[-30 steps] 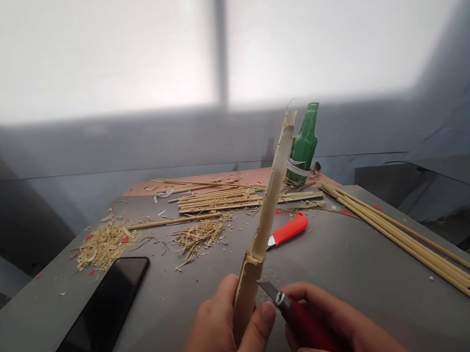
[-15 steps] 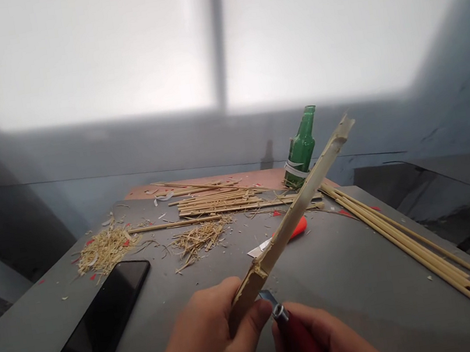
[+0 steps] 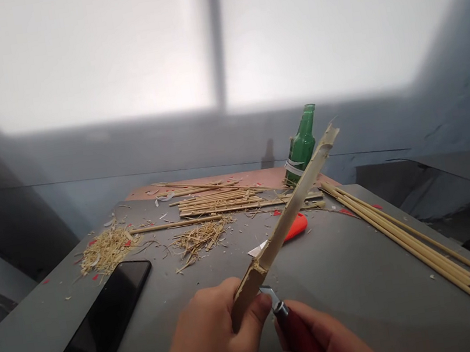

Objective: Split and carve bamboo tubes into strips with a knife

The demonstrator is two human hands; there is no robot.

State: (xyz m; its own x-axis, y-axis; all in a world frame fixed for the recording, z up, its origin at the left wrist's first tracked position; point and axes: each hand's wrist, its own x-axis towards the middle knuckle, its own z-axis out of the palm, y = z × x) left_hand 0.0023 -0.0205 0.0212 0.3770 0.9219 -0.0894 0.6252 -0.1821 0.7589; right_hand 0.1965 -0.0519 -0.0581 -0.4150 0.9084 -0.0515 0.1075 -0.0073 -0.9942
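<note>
My left hand [image 3: 216, 331] is closed around the lower end of a split bamboo strip [image 3: 288, 218], which slants up and to the right over the table. A node shows as a ridge just above my fingers, and the far tip is frayed. My right hand [image 3: 325, 339] grips the dark red handle of a carving knife [image 3: 297, 328]. Its short metal blade sits by the strip's lower edge, close to my left thumb; whether it touches the strip I cannot tell.
Beyond the hands lie a utility knife with an orange handle [image 3: 295, 227], bamboo sticks [image 3: 217, 203] and piles of shavings [image 3: 107, 251]. A black phone [image 3: 101, 331] with a white cable rests at left. A green bottle [image 3: 299, 151] stands behind; long sticks [image 3: 408, 244] lie at right.
The strip's upper end has swung a little left and down. The carving knife's blade has shifted slightly, and more of it shows beside my left thumb. Both grips stay the same.
</note>
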